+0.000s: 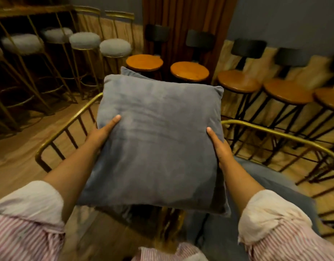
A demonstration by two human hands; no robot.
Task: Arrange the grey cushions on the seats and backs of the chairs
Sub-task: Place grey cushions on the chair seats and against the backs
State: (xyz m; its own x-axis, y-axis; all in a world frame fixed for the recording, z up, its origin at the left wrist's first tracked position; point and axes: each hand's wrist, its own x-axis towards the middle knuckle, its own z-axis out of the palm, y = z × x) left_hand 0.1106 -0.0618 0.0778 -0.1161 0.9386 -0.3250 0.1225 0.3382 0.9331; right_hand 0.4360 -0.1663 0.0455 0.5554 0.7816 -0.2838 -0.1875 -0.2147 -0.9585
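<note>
A square grey cushion (pixel 158 140) fills the middle of the view, held up flat in the air. My left hand (pixel 102 133) grips its left edge and my right hand (pixel 219 147) grips its right edge. A corner of a second grey cushion (pixel 130 72) pokes out behind its top left. Below it stand two chairs with gold metal frames, the left chair (pixel 68 127) and the right chair (pixel 275 135). On the right chair's seat lies another grey cushion (pixel 271 185), partly hidden by my right arm.
Gold bar stools with fluffy grey seats (pixel 115 48) line the left wall. Black-legged stools with round wooden seats (pixel 189 71) stand along the back and right. A brown curtain (pixel 185 21) hangs behind. The floor is wood.
</note>
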